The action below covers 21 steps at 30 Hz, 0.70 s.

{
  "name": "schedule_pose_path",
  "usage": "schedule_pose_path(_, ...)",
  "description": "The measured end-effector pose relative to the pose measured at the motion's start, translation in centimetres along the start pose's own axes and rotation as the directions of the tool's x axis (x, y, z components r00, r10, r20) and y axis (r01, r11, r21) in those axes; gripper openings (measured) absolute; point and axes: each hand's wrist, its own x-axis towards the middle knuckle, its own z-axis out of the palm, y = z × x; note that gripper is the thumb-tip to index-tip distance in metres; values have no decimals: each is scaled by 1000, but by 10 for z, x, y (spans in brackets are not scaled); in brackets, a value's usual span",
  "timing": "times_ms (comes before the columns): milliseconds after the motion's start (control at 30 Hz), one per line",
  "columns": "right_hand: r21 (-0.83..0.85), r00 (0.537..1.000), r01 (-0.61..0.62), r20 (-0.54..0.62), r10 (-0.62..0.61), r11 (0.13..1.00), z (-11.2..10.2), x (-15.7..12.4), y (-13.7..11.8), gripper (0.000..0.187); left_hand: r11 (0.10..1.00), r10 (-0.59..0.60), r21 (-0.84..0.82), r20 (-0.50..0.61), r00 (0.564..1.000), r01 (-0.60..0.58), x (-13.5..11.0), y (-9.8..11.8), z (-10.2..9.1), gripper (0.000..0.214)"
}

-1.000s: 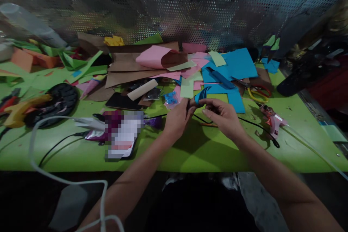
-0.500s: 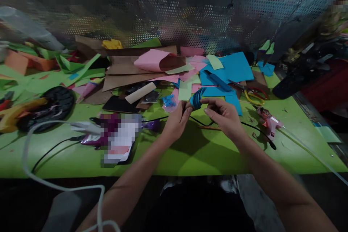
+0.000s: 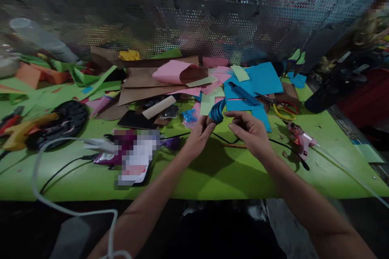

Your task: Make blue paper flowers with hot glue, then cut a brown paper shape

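Note:
My left hand (image 3: 201, 132) grips a blue piece (image 3: 216, 112) that looks like a layered coil or stack of paper strips, its upper end tapering to a point. Just right of it, my right hand (image 3: 246, 129) hovers with thumb and fingers parted, and I see nothing between them. Behind the hands lie blue sheets (image 3: 269, 77) and a pale green strip (image 3: 208, 103). A small clear bag with blue bits (image 3: 190, 115) rests by my left hand. Under my hands a black cable (image 3: 223, 139) crosses the green table.
Scissors (image 3: 284, 109) and a pink glue gun (image 3: 303, 141) lie on the right. To the left are a yellow glue gun (image 3: 28, 129), a black round tray (image 3: 73, 117) and a purple package (image 3: 121, 153). Brown and pink paper (image 3: 173, 72) is piled behind, before a perforated metal panel (image 3: 182, 20).
My right fingers have come away from the blue piece, leaving a small gap. The blue piece has tilted and dipped slightly in my left hand. The view has shifted a little.

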Motion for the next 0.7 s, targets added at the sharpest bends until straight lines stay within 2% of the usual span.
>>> schedule_pose_path(100, -17, 1000, 5, -18, -5, 1000, -1, 1, 3, 33, 980, -39, -194, 34, 999, 45, 1, -6, 2, 36)
schedule_pose_path(167, -22, 1000, 3, -29, -4, 1000, -1, 2, 6, 33, 961, -56, -268, 52, 997, 68, 2, -7, 3, 41)
schedule_pose_path(467, -64, 1000, 15, -21, -16, 998, 2, 2, 11, 30, 910, -83, -401, 80, 993, 108, 0, -1, 2, 50)
schedule_pose_path(700, -94, 999, 1, -33, -4, 996, 2, 4, 16, 32, 881, -107, -459, 46, 993, 116, 1, -4, 1, 59)
